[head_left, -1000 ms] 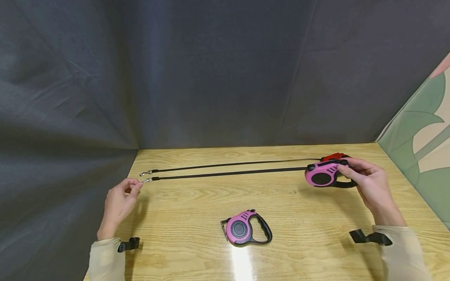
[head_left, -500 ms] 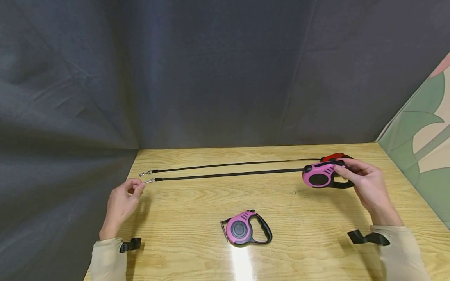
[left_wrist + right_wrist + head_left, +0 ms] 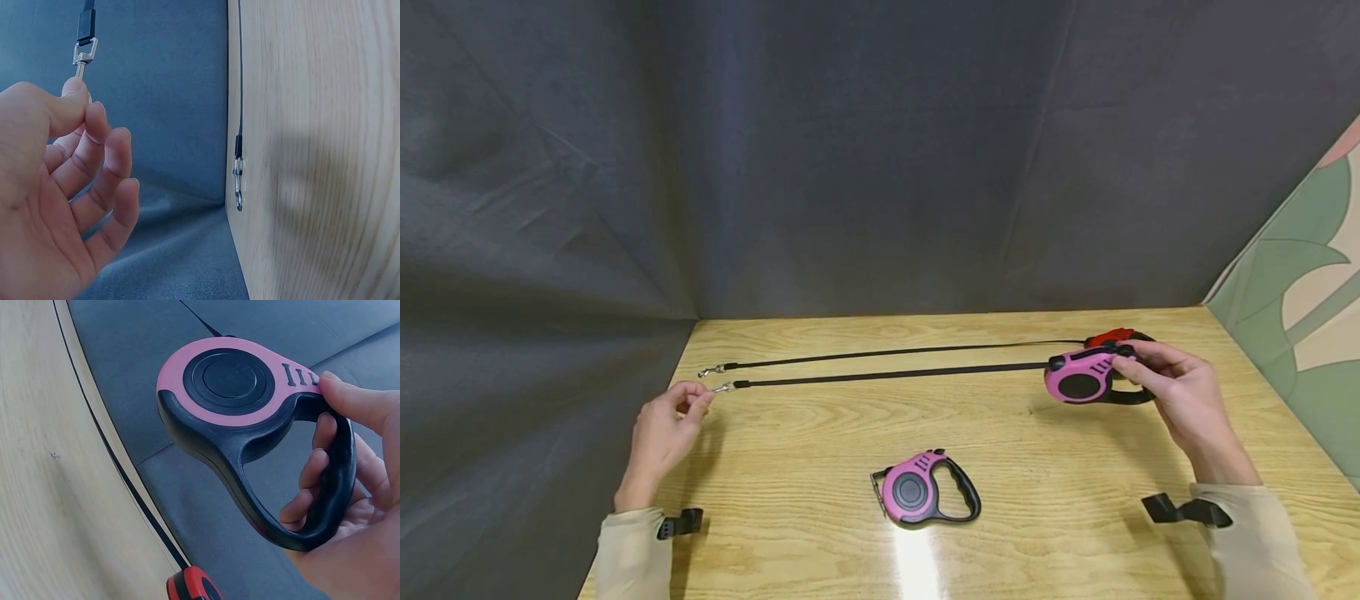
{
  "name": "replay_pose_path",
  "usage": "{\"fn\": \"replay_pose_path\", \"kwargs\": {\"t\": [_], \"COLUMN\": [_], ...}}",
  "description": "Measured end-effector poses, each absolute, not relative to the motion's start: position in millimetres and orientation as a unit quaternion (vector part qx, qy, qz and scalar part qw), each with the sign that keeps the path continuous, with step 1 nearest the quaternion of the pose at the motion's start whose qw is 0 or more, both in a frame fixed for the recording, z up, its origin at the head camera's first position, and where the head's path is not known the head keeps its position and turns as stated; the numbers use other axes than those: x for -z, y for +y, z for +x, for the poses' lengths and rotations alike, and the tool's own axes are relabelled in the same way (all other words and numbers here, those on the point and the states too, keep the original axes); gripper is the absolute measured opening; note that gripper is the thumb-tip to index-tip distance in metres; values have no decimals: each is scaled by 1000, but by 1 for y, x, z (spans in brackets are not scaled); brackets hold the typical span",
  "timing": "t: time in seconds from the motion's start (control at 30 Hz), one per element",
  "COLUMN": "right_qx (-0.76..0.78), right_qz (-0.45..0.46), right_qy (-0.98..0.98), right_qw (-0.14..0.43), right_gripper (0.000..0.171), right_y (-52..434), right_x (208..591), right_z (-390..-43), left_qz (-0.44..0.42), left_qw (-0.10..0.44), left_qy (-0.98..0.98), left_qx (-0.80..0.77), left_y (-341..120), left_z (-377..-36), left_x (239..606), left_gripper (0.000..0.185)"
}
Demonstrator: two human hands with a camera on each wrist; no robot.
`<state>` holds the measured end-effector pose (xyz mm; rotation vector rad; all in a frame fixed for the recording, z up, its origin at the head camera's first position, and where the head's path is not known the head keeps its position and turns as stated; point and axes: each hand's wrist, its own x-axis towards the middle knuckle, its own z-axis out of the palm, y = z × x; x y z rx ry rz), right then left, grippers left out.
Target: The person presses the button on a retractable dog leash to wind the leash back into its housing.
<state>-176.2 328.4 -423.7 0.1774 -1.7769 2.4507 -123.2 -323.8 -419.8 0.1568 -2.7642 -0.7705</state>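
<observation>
My right hand (image 3: 1187, 396) grips the black handle of a pink retractable dog leash (image 3: 228, 381), fingers through its loop and thumb near the top. Its black strap (image 3: 887, 376) runs out straight across to the left, held above the table. At the strap's far end is a metal snap hook (image 3: 81, 62), which my left hand (image 3: 666, 429) pinches between thumb and fingertip. The other left fingers are loosely bent. Behind lies a red retractable leash (image 3: 192, 584), its strap (image 3: 910, 350) stretched along the table to its own snap hook (image 3: 238, 181).
A second pink retractable leash (image 3: 912, 490) lies on the wooden table (image 3: 805, 450) near the front middle, its strap wound in. Dark cloth (image 3: 880, 167) rises behind and at the left of the table. A patterned panel (image 3: 1307, 317) borders the right side.
My left hand has shifted slightly right with the snap hook. The right hand, with the pink leash, has moved slightly left. The strap stays straight between them.
</observation>
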Motion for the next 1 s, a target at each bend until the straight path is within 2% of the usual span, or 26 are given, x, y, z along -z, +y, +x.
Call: {"fn": "replay_pose_path", "kwargs": {"t": [0.43, 0.8, 1.0], "right_qx": [-802, -785, -776], "right_qz": [59, 50, 40], "right_qy": [-593, -615, -628], "right_qw": [42, 54, 47], "right_gripper": [36, 35, 34], "right_y": [323, 317, 317], "right_x": [427, 425, 421], "right_z": [-176, -175, -175], "left_qz": [42, 35, 39], "left_qw": [139, 140, 135], "left_qy": [-954, -954, -956], "left_qx": [262, 262, 258], "left_y": [-320, -316, -313], "left_z": [-126, -125, -122], "left_x": [423, 425, 412], "left_gripper": [19, 19, 18]}}
